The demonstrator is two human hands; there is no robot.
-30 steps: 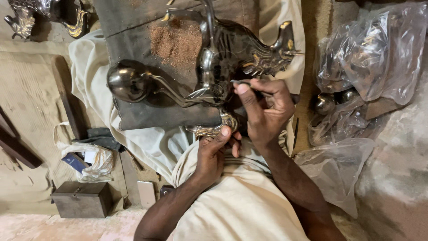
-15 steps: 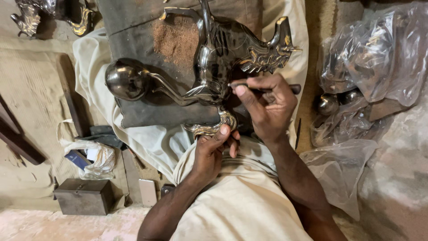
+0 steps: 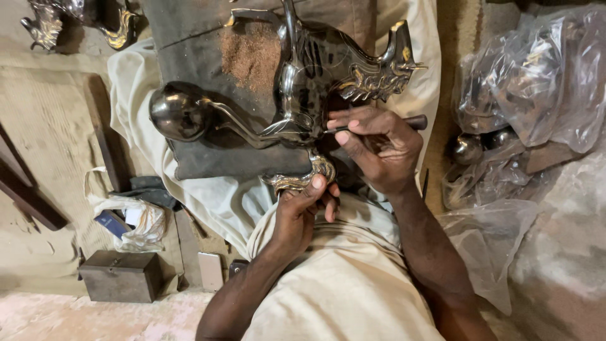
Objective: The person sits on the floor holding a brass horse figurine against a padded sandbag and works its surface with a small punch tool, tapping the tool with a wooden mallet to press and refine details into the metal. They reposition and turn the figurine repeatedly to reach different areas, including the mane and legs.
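A shiny dark metal figure (image 3: 303, 88) with gilded trim lies across my lap on a dark cloth (image 3: 208, 158); a round ball (image 3: 178, 112) ends its long curved stem at the left. My left hand (image 3: 302, 215) grips the figure's gilded curled foot near my belly. My right hand (image 3: 379, 148) holds a thin dark-handled tool (image 3: 413, 122) like a pen, its tip against the figure's body just left of my fingers.
Clear plastic bags (image 3: 536, 88) with more metal pieces pile up at the right. A small dark metal box (image 3: 120, 276), a phone (image 3: 210, 271) and a white bag (image 3: 136, 218) lie at the lower left. Other gilded figures (image 3: 47, 25) stand at the top left.
The view has shifted slightly. My right hand with the tool has edged a little over the figure's body; my left hand keeps its hold on the foot.
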